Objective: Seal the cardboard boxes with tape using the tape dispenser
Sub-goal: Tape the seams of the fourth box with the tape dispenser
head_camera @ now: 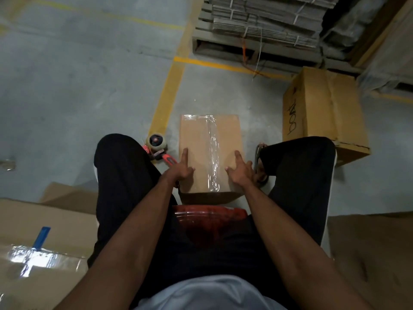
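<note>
Both hands, left hand (183, 168) and right hand (240, 170), press spread fingers on the taped box (210, 153) between the knees; likely smoothing done, next regrasp the tape dispenser (157, 146) lying just left.

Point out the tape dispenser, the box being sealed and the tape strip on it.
tape dispenser (156, 146): head view, on its tape roll.
box (194, 135): head view, bare cardboard top, left of the strip.
tape strip (212, 148): head view, mid-length of the clear strip.
</note>
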`<state>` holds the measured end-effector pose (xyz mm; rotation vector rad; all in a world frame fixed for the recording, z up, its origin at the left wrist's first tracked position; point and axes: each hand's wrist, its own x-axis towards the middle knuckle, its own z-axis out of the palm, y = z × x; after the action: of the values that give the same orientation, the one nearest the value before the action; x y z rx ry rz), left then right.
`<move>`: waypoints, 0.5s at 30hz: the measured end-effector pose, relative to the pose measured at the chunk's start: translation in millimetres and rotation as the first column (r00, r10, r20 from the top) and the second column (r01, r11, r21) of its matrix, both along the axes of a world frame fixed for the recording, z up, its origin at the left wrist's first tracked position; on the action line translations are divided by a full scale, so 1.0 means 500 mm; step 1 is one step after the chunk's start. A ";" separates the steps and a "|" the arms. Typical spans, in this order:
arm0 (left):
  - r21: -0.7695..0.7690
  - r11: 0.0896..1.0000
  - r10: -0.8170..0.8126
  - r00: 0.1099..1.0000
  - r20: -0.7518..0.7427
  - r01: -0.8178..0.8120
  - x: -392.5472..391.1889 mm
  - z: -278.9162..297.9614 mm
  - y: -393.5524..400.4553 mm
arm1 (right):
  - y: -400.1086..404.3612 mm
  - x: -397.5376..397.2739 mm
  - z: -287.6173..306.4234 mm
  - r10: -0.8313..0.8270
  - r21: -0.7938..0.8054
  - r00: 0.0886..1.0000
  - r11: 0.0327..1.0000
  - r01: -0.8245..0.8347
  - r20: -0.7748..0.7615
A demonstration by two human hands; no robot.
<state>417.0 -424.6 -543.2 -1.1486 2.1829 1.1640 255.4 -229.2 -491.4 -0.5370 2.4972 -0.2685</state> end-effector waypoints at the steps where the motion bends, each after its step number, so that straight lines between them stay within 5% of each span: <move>1: 0.004 1.000 0.002 1.000 -0.008 -0.002 0.000 0.018 0.007 | 0.001 0.002 -0.001 -0.010 -0.003 1.000 1.000 0.010 0.021; 6: 0.023 0.993 0.114 0.990 -0.084 -0.113 -0.014 0.022 0.000 | 0.005 -0.011 0.004 -0.079 -0.144 0.995 0.986 0.087 0.062; 10: 0.033 0.983 0.183 0.934 -0.307 -0.181 -0.019 0.055 -0.004 | 0.001 -0.037 0.002 -0.113 -0.296 0.981 0.943 0.155 0.155; 15: 0.063 0.970 0.242 0.927 -0.286 -0.234 -0.026 -0.027 -0.037 | -0.001 -0.025 -0.005 -0.027 -0.231 0.992 0.971 0.056 0.126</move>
<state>404.0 -442.9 -556.8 -1.3318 2.2748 1.5507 242.8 -229.8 -494.0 -0.5448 2.3738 -0.6001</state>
